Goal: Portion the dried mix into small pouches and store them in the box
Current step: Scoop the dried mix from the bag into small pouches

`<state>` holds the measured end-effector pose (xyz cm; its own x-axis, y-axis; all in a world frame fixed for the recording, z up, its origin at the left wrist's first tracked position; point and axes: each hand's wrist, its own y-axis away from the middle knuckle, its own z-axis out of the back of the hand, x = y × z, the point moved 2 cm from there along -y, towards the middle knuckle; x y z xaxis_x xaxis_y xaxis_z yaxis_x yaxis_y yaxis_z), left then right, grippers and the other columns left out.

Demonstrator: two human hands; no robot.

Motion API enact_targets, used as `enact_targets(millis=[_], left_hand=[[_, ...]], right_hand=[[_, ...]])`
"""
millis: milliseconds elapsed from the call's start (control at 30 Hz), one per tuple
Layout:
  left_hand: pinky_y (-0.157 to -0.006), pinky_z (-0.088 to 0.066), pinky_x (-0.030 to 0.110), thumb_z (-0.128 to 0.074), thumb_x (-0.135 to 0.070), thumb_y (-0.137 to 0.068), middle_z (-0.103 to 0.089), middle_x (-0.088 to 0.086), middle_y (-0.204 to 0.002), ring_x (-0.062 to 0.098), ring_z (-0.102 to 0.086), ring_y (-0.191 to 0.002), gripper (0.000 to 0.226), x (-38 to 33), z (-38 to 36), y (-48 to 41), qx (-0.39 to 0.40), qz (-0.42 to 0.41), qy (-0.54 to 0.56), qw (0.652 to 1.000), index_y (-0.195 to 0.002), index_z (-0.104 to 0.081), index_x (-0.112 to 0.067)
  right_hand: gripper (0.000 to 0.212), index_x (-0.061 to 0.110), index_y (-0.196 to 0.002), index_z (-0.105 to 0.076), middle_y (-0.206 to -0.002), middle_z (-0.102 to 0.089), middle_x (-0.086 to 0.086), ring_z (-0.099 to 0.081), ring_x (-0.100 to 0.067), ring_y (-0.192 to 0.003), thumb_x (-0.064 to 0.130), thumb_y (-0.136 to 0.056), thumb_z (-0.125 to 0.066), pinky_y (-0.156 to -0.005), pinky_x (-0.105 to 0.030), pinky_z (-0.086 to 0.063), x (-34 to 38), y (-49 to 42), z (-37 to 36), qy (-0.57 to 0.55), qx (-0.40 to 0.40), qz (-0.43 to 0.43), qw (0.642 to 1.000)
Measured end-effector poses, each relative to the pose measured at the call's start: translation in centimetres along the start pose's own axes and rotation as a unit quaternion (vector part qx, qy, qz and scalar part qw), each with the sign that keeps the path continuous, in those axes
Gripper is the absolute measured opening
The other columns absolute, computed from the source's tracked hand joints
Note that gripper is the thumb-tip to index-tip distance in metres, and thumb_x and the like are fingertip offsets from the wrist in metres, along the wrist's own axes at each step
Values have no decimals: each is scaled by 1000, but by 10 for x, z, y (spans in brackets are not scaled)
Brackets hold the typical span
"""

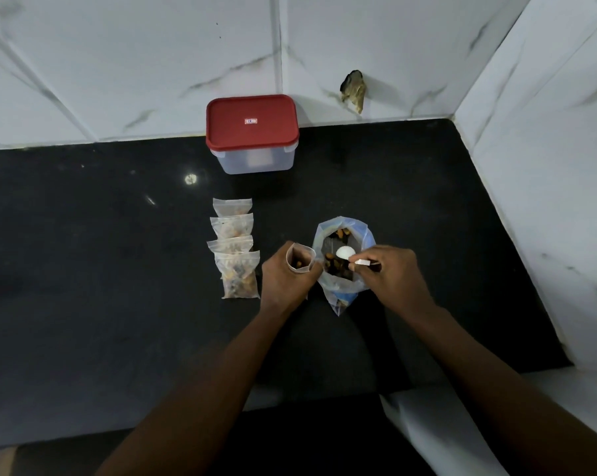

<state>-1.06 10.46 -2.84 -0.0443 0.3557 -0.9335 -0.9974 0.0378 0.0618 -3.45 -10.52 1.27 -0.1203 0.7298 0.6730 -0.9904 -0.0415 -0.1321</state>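
My left hand (283,281) grips a small clear pouch (300,257) upright with its mouth open; a little dried mix shows inside. Just to its right stands the large open bag of dried mix (341,290). My right hand (391,274) holds a white plastic spoon (345,252) by its handle, the bowl over the mix in the large bag. Several filled, sealed pouches (233,249) lie in an overlapping row left of my left hand. The clear plastic box (256,159) with a red lid (250,121) on it stands at the back by the wall.
The black counter (101,269) meets tiled walls at the back and on the right. A broken hole in the tile (353,91) sits right of the box. The counter's front edge runs near the bottom, with a white ledge (427,424) at lower right.
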Motion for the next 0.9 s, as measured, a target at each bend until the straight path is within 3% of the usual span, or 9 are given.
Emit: enact_targets(millis=[133, 233, 367, 533, 633, 800, 900], left_hand=[[-72, -57, 23, -82, -29, -87, -69, -5, -84, 9, -68, -79, 21, -1, 4, 4, 5, 11, 39, 999, -89, -66, -17], [-74, -59, 30, -81, -30, -88, -69, -5, -83, 11, -68, -79, 20, 4, 8, 5, 7, 11, 31, 999, -88, -65, -19], [-76, -58, 29, -80, -20, -87, -68, -7, -86, 11, -67, -82, 16, 8, 12, 5, 39, -11, -3, 999, -90, -65, -23], [-76, -58, 25, -81, -15, -83, -68, -7, -89, 11, -67, -84, 19, 10, 15, 7, 69, -24, -24, 997, -94, -65, -21], [-77, -55, 18, -82, -15, -82, -69, -9, -92, 5, -67, -87, 24, 13, 16, 8, 81, -15, -38, 996, -97, -65, -24], [-73, -53, 15, -83, -10, -81, -69, -9, -88, 5, -67, -83, 22, 13, 11, 7, 89, -30, -50, 994, -91, -67, -23], [-73, -56, 24, -83, -17, -83, -70, -9, -86, 7, -68, -81, 17, 17, 6, 4, 81, -34, -56, 995, -88, -68, -24]], right_hand=[[15, 13, -101, -79, -94, -76, 7, -70, 1, -86, 17, -87, -75, -77, -14, -54, 6, -1, 13, -42, -53, -34, 997], [23, 15, -104, -78, -91, -74, 11, -69, 4, -83, 27, -86, -70, -74, -10, -53, 7, -4, 13, -42, -92, -55, 993], [14, 13, -100, -80, -89, -77, 6, -70, 3, -80, 18, -88, -78, -73, -11, -53, 5, -3, 1, -22, -97, -56, 993], [17, 13, -104, -78, -93, -77, 6, -71, 2, -85, 18, -88, -78, -76, -14, -57, 9, 12, -11, -44, -58, -87, 994], [15, 14, -102, -79, -90, -76, 10, -71, 3, -83, 19, -88, -77, -72, -14, -57, 10, 13, -4, -70, -88, -102, 988], [8, 19, -92, -78, -79, -73, 14, -71, 0, -75, 24, -86, -77, -68, -27, -60, 5, 6, 5, -75, -125, -129, 981], [11, 19, -91, -78, -79, -74, 13, -72, -2, -74, 27, -85, -76, -68, -34, -62, 4, 5, 0, -78, -124, -140, 979]])
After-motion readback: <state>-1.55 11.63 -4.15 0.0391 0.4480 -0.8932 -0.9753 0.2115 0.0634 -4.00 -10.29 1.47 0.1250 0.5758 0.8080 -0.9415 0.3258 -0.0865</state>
